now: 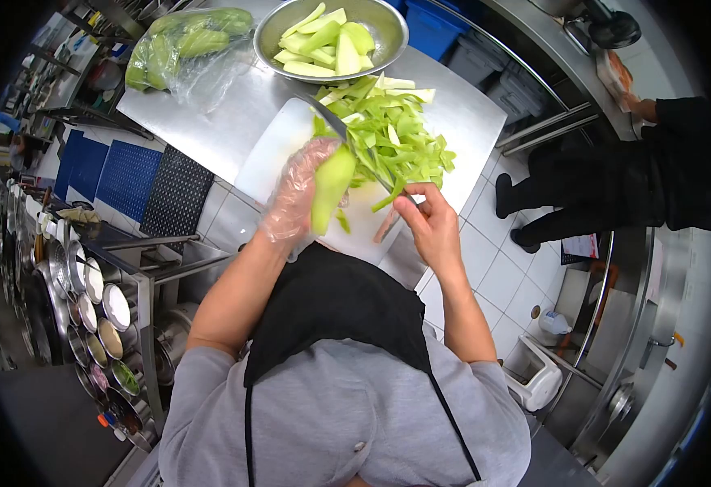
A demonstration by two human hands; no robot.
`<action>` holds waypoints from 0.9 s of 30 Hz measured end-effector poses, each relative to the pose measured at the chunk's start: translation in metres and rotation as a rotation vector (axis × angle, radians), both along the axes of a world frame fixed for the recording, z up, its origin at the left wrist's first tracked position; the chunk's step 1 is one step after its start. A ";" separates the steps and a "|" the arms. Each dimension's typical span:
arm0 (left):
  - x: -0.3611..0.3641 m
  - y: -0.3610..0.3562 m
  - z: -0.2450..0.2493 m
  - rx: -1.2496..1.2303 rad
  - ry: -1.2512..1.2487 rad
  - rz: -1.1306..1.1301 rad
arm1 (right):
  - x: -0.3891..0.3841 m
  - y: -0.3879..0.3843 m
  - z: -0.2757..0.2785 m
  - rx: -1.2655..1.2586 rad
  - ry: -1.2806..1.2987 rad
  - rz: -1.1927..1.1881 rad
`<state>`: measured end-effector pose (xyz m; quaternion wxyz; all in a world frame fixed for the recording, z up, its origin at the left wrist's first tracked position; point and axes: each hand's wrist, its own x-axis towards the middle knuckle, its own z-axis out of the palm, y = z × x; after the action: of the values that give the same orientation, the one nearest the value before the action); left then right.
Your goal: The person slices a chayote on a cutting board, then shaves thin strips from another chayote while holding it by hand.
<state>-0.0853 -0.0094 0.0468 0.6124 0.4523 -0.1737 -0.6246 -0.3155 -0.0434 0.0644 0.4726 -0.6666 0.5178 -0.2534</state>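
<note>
My left hand (300,188), in a clear plastic glove, is closed around a pale green peeled gourd (331,185) held above the white cutting board (270,154). My right hand (432,227) is bare and pinches a knife (331,120) near its handle end. The blade slants up and left, crossing beside the top of the gourd. A green strip (388,198) lies by my right fingertips. Just past the blade, a heap of green peelings (400,134) covers the board's far right side and spills onto the steel table (479,122).
A metal bowl (263,47) with several pale green gourd pieces stands at the table's far edge. Left of it is a plastic bag (201,77) of green gourds. A co-worker in dark clothes (615,178) stands at the right counter. Several seasoning containers (116,307) sit at left.
</note>
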 end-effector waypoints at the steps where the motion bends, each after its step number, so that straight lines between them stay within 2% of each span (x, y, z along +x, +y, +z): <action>1: -0.001 0.000 0.001 0.002 -0.007 -0.038 | -0.001 -0.004 -0.007 0.055 -0.001 -0.016; 3: 0.006 -0.005 -0.007 0.094 0.192 -0.046 | -0.002 -0.011 -0.023 0.163 -0.003 -0.040; 4: 0.010 -0.006 -0.010 0.138 0.291 -0.042 | -0.003 -0.011 -0.024 0.133 0.015 -0.039; 7: 0.006 -0.001 -0.007 0.079 0.318 0.070 | -0.007 0.004 -0.018 0.013 0.069 -0.011; 10: -0.003 -0.003 0.003 0.103 0.304 0.200 | -0.015 0.018 -0.013 -0.197 0.153 0.062; 13: 0.001 -0.005 0.001 0.067 0.123 0.160 | -0.021 0.024 -0.013 -0.364 0.211 0.082; 16: -0.003 -0.006 0.009 0.034 0.100 0.212 | -0.022 0.028 -0.006 -0.440 0.207 0.043; 20: -0.003 -0.004 0.009 -0.017 -0.027 0.199 | -0.022 0.026 -0.009 -0.427 0.194 0.031; 22: -0.002 -0.001 0.005 -0.053 -0.036 0.158 | -0.019 0.025 -0.013 -0.493 0.177 0.013; 27: -0.009 -0.001 0.012 -0.045 -0.058 0.124 | -0.011 0.021 -0.019 -0.464 0.131 -0.011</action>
<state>-0.0945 -0.0099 0.0591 0.6544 0.4664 -0.1771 -0.5682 -0.3270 -0.0225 0.0454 0.2706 -0.7695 0.4789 -0.3244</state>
